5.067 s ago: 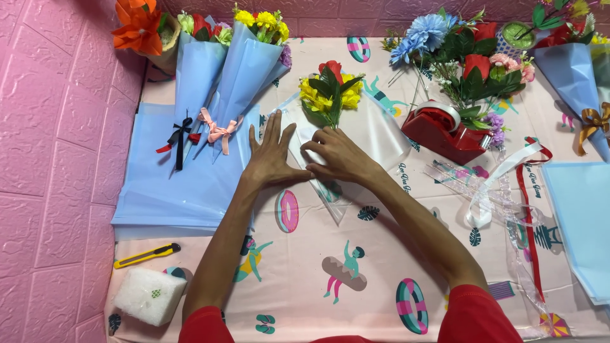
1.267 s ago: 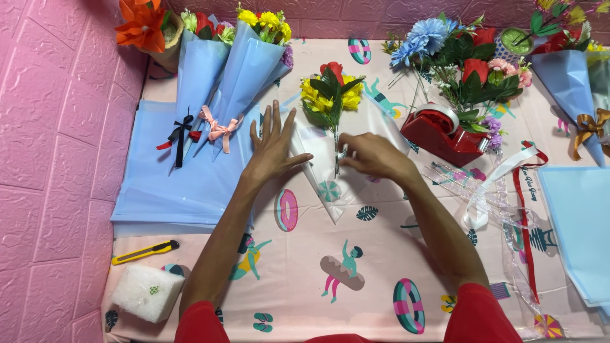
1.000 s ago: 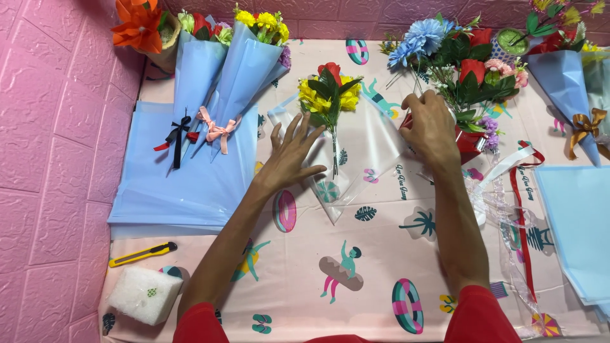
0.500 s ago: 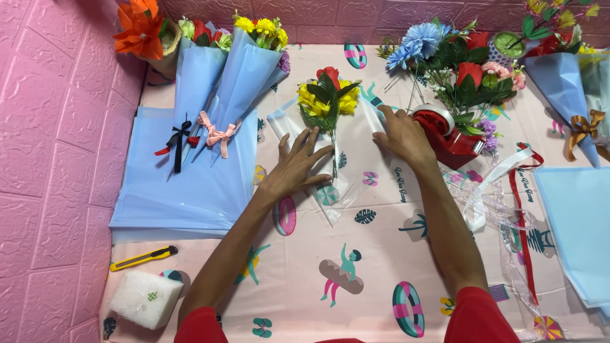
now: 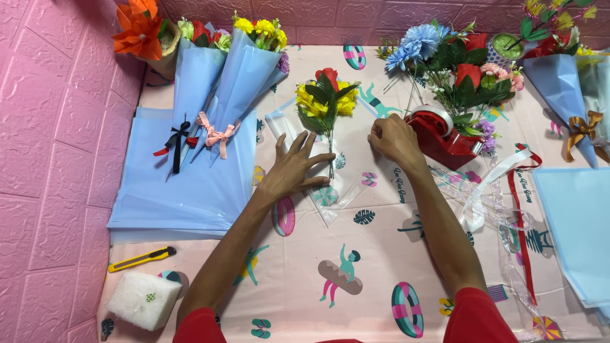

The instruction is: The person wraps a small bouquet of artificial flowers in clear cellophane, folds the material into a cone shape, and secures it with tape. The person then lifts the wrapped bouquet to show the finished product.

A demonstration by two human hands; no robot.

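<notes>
Two hands work mid-surface: our left hand (image 5: 293, 169) lies open, fingers spread, pinning the clear wrap (image 5: 330, 194), and should keep it flat. Our right hand (image 5: 394, 138) pinches shut beside the red tape dispenser (image 5: 445, 136), contents unclear. Farther back lies the small bouquet (image 5: 325, 100), red and yellow, stem under the wrap.

Pink printed tablecloth (image 5: 381, 267) bearing blue wrapping sheets (image 5: 184, 190), wrapped bouquets (image 5: 235, 82), red tape dispenser (image 5: 445, 136), yellow utility knife (image 5: 141, 259), white foam block (image 5: 143, 300).
</notes>
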